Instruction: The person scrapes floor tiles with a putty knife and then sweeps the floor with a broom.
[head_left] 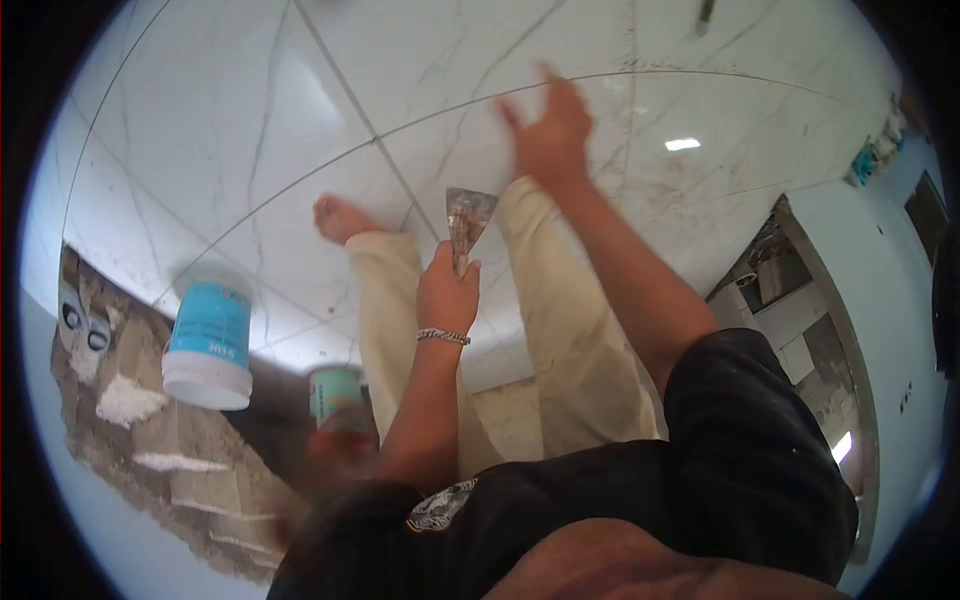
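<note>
My left hand [447, 295], with a chain bracelet at the wrist, is wrapped round the handle of a putty knife [468, 215]. The knife's wide blade is smeared and points away from me over the tiled floor [330, 190]. Beyond my knee, my right hand [555, 140] is stretched out above the tiles, blurred, thumb and fingers apart with nothing seen in them. One bare foot [343, 220] rests on the floor to the left of the knife.
A blue and white bucket [210, 340] stands at left, with a green tub [335, 395] nearer me, partly behind a blurred brown shape. Grey slippers [85, 320] lie far left beside rough steps [190, 460]. A doorway [800, 330] is at right, cloths [878, 155] beyond.
</note>
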